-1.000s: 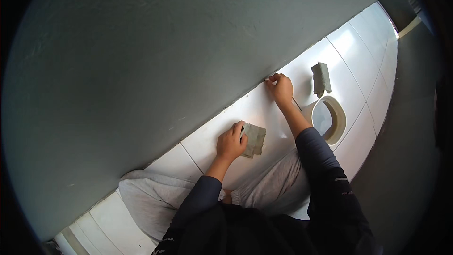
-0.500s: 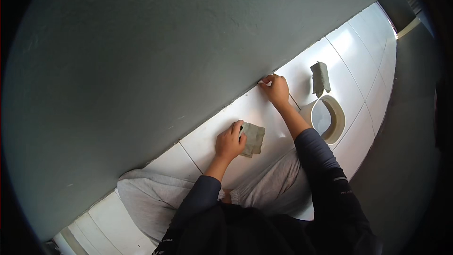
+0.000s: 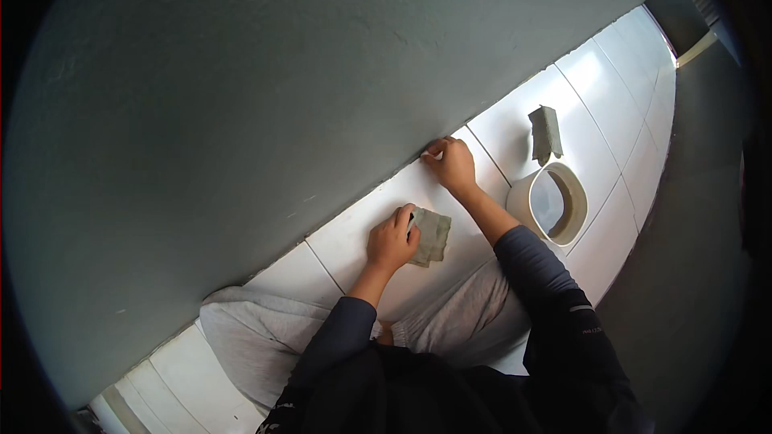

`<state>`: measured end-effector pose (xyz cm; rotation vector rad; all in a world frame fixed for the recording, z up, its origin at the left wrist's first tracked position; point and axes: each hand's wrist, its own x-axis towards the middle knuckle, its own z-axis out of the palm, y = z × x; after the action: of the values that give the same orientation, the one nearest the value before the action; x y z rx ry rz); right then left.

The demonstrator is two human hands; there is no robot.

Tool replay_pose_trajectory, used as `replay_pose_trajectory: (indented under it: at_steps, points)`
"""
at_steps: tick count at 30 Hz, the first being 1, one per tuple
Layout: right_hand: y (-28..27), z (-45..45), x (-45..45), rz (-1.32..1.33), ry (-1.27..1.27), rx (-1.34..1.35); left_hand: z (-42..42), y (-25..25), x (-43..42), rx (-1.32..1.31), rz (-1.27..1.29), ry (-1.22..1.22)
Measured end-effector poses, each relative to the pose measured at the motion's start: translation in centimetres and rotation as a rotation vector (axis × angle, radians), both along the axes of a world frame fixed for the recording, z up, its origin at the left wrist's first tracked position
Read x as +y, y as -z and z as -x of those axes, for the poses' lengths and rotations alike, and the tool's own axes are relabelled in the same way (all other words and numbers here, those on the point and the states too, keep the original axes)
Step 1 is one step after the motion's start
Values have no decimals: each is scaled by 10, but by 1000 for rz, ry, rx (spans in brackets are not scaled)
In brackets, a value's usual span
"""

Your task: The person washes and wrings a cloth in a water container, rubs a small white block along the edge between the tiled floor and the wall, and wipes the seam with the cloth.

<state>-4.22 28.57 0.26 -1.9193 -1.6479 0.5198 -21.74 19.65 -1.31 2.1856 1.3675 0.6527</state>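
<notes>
My left hand (image 3: 391, 241) is closed on a flat grey-green piece (image 3: 430, 237) with ragged edges, held low over the white tiles. A small dark bit shows between its thumb and fingers; what it is I cannot make out. Up at the foot of the wall, my right hand (image 3: 452, 165) is pinched around a small whitish thing (image 3: 434, 154), mostly hidden by the fingers. Its fingertips meet the seam where tile and wall join.
A round cream tub (image 3: 521, 197) with liquid in it stands right of my right forearm. Just beyond lies a folded grey piece (image 3: 546, 132). The dark grey wall (image 3: 241, 112) runs diagonally along the white tiles (image 3: 599, 104). My legs (image 3: 450, 313) are crossed on the floor.
My right hand has slid a short way along the wall's foot, to the left and toward me. My left hand and the grey-green piece stay where they were.
</notes>
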Motion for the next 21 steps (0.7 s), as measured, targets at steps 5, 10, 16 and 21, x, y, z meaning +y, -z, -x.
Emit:
replay_pose_trajectory:
  at_steps: [5,10,16,21]
  points:
    - [-4,-4,0,37,79,-27,0,-1,-1,-30,17,-28]
    - [-1,17,-4,32,0,67,-1,-4,0,-23,44,-20]
    - [-6,4,2,115,67,138,1,-3,-1,-36,20,-9]
    - [-4,31,-9,42,-34,67,0,0,1,-28,0,1]
